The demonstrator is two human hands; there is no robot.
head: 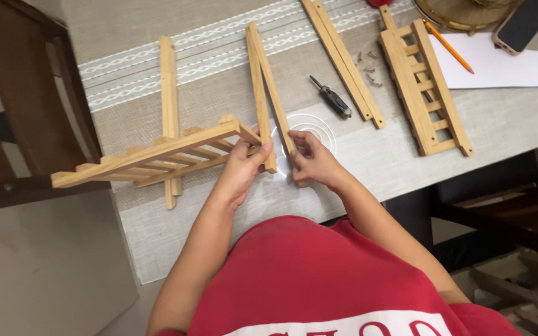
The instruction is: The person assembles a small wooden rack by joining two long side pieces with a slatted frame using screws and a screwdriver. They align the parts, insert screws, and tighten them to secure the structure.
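My left hand (242, 167) grips the near end of a slatted wooden rack panel (151, 155), which sticks out to the left, raised above the table. My right hand (311, 158) holds the near end of a pair of long wooden bars (264, 74) that lie in a narrow V running away from me. The panel's end meets these bars between my two hands. A single wooden bar (169, 87) lies under the raised panel.
A small dark screwdriver (331, 98) and loose screws (372, 70) lie beside two more bars (342, 59). A second slatted panel (424, 84), a pencil (448, 46), white paper (505, 65) and a phone (524, 23) are at right. A chair (26, 99) stands left.
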